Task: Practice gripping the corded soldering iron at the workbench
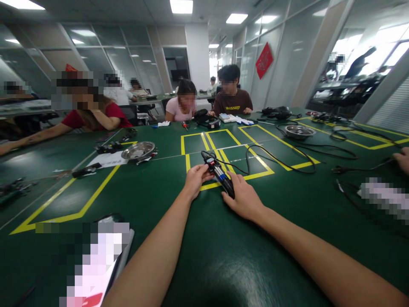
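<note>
A slim corded hand tool (pixel 219 173), with a black body and silver and blue bands, lies slanted between my hands just over the green table (pixel 220 247). I cannot make out its exact kind. At its far end, my left hand (pixel 197 181) pinches the side by a small red mark, fingers closed. Around the near black end my right hand (pixel 244 194) is closed, with thumb and fingers on either side. From the far end a black cable (pixel 247 160) loops away to the right across yellow tape outlines (pixel 270 170).
Metal bowls stand left (pixel 139 150) and right (pixel 299 131). A tilted phone-like device (pixel 99 264) lies near my left forearm. Cords and a power plug (pixel 340 169) lie right, near another person's hand (pixel 402 160). People sit across the table by white gloves (pixel 244 120).
</note>
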{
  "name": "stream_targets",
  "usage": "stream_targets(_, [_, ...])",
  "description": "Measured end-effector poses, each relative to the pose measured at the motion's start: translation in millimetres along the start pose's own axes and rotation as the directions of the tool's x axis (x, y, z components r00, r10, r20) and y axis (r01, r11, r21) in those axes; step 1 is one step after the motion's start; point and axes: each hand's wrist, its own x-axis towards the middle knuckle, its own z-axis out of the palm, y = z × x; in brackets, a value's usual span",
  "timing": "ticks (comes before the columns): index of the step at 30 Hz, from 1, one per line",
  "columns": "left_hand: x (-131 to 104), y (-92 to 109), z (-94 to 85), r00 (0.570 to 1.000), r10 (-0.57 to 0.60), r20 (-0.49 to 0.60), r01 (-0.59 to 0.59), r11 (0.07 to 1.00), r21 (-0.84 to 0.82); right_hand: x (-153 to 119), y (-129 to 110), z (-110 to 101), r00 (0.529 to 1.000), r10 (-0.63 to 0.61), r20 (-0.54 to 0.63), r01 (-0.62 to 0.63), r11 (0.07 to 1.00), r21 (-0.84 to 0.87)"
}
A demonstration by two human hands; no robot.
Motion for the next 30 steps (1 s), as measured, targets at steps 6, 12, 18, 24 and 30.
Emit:
stream_targets(6, [-4, 2, 2.6, 1.0, -0.008, 0.015, 0.008, 1.0, 0.027, 13, 17, -7, 0.979, 0.117, 0.167, -0.164, 0.939, 0.304])
stream_targets(12, [-3, -1, 3.3, 0.999, 0.01, 0.033, -0.011, 1.0, 0.013, 16, 20, -7, 0.991, -0.002, 0.137, -0.053, 0.916, 0.397])
stream_targets(18, [-2, 2, 2.4, 0.996, -0.036, 0.076, 0.037, 0.999, 0.001, 14, 24, 0, 0.993, 0.033, 0.116, -0.088, 0.859, 0.504])
stream_targets(24, [-5, 5, 5.0, 0.993, -0.109, 0.041, 0.102, 0.982, 0.157, 16, 27, 0, 0.989, 0.053, 0.141, -0.122, 0.83, 0.544])
stream_targets(30, [-5, 5, 3.9, 0.994, -0.093, 0.049, 0.086, 0.988, 0.125, 17, 29, 1, 0.958, 0.08, 0.275, -0.242, 0.738, 0.63])
